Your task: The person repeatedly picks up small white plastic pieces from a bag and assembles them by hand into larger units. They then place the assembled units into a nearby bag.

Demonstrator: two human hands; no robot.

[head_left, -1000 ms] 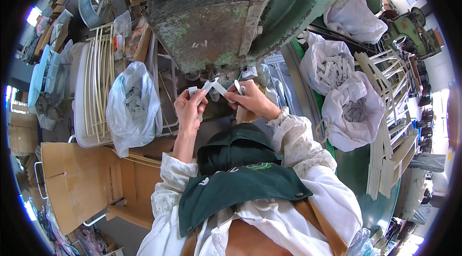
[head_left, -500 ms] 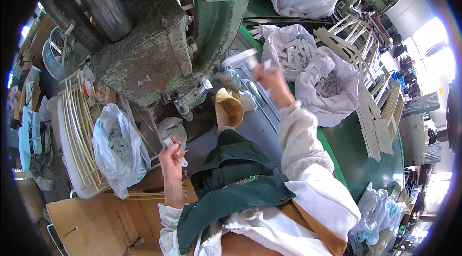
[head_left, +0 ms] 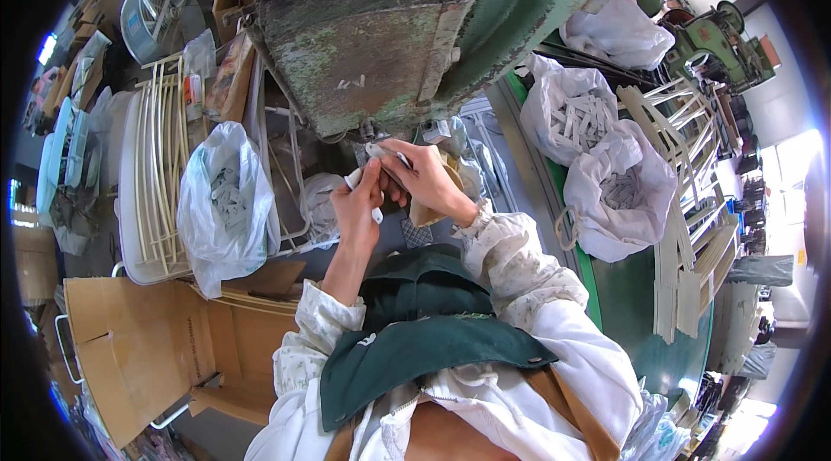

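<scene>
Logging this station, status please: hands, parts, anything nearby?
Left hand gripping a white strip. Right hand close by, gripping second white strip. Worn machine block just beyond both hands.

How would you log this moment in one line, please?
left hand: holds white strip | right hand: holds second strip | place: before machine

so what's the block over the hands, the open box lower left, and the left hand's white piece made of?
Block: metal, likely iron or steel; worn green paint over dark, stained surface.
Box: likely cardboard; matte brown with fold creases.
White piece: smooth, pale finish; plastic or coated metal, can't tell.
</scene>
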